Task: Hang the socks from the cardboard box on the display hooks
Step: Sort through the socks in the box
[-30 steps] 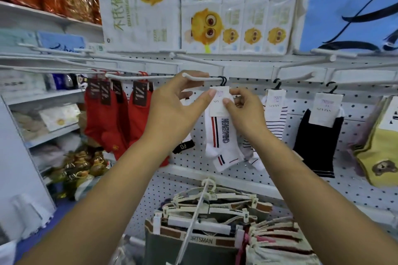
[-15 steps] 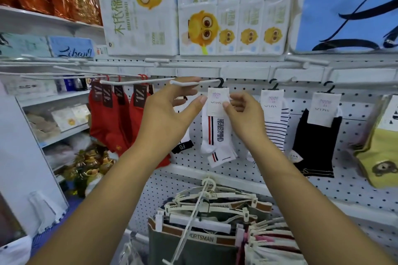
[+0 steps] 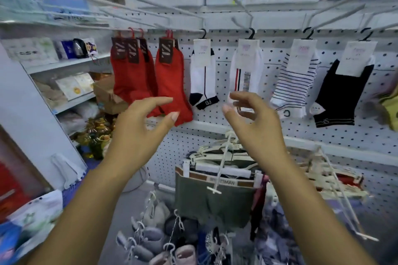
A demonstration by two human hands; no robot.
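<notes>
A white sock with red and blue stripes [image 3: 245,69] hangs by its black hook from a white display hook [image 3: 241,6] on the pegboard. My left hand [image 3: 142,131] and my right hand [image 3: 256,127] float below it, fingers loosely spread, holding nothing. Left of that sock hang a white and black sock [image 3: 203,75] and red socks [image 3: 150,75]. To its right hang a striped sock [image 3: 295,79] and a black sock [image 3: 340,90]. A cardboard box [image 3: 107,94] sits on the left shelf behind the red socks.
Long white hooks stick out from the pegboard [image 3: 226,133] toward me at head height. Below my hands hang grey underwear on clip hangers [image 3: 217,196] and bundles of small socks [image 3: 163,243]. Shelves [image 3: 64,62] with packaged goods stand to the left.
Both hands have let go of the striped white sock's card and dropped away from it. The sock now hangs free on its hook. The camera has tilted downward.
</notes>
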